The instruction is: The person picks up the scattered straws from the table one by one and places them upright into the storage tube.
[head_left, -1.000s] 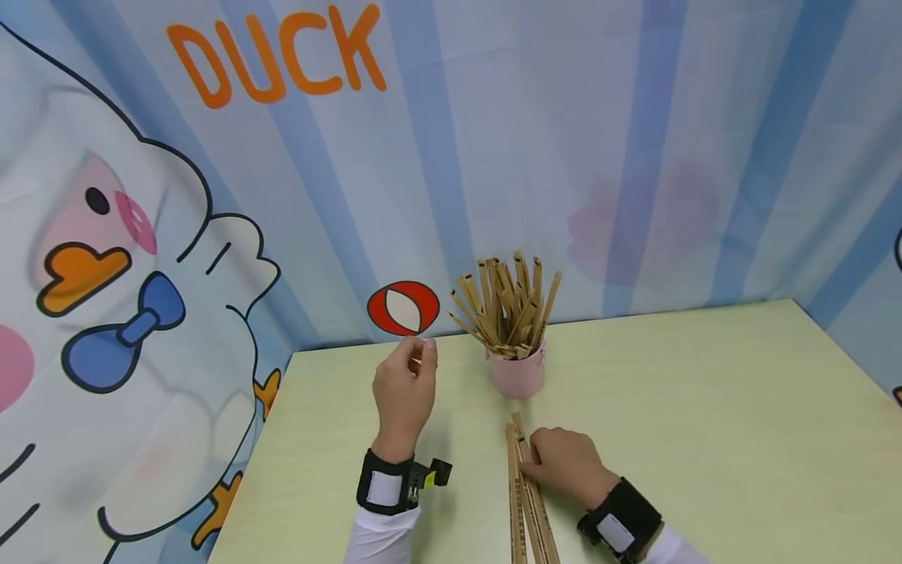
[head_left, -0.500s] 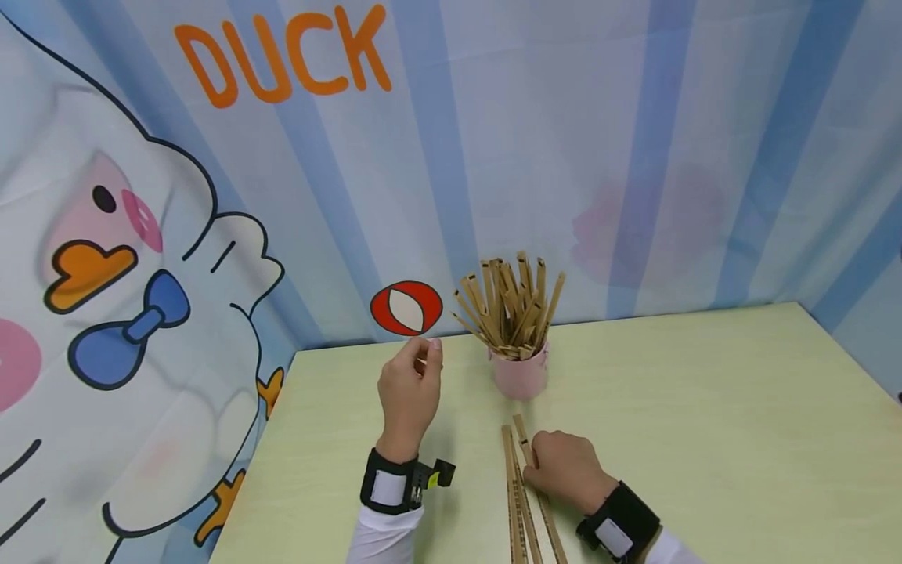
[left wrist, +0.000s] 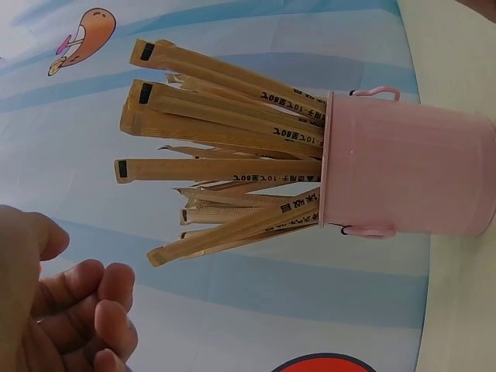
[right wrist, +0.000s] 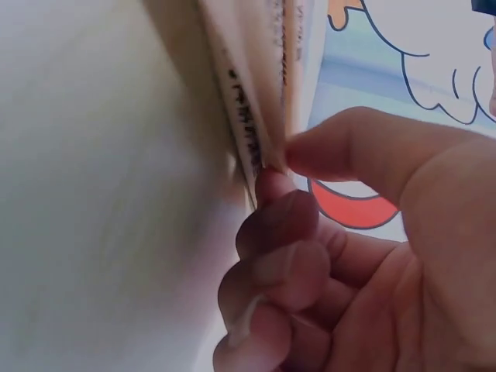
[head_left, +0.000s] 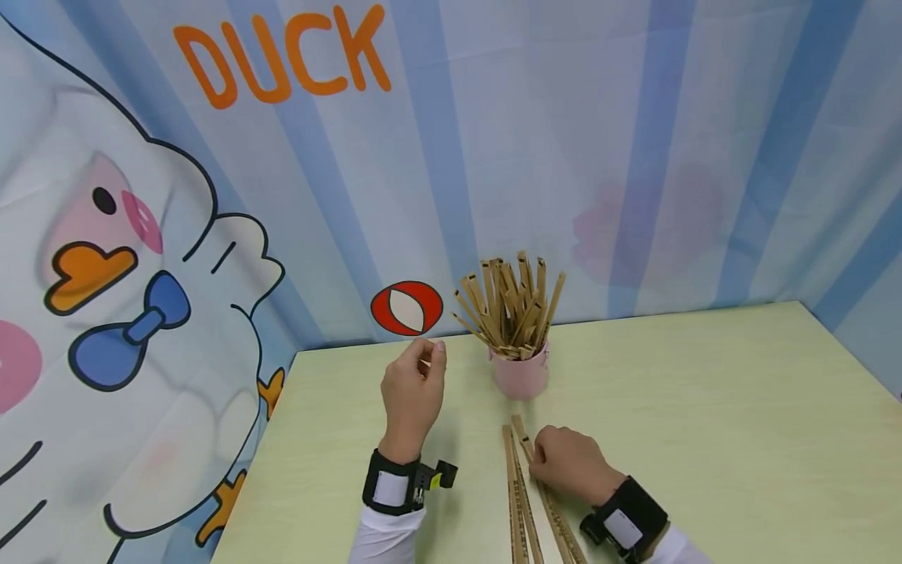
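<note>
My right hand [head_left: 574,464] is low over the table and pinches a paper-wrapped straw [right wrist: 252,85] between thumb and index finger, the other fingers curled beneath. Its brown wrapper carries dark print. Just left of that hand, more wrapped straws [head_left: 517,493] lie lengthwise on the table in a narrow bunch. My left hand [head_left: 414,392] is raised in front of the pink bucket, to its left, with loosely bent fingers and nothing in them. In the left wrist view the bucket [left wrist: 403,163] bristles with wrapped straws [left wrist: 225,116].
The pale yellow-green table [head_left: 705,423] reaches back to a blue striped cloth backdrop [head_left: 535,141] with a printed duck on the left. A black strap with a small camera [head_left: 440,475] sits on my left wrist, and another strap [head_left: 627,517] on my right.
The straws under my right hand have swung their near ends rightward, widening the gap from the bunch on the left. My left hand has barely moved.
</note>
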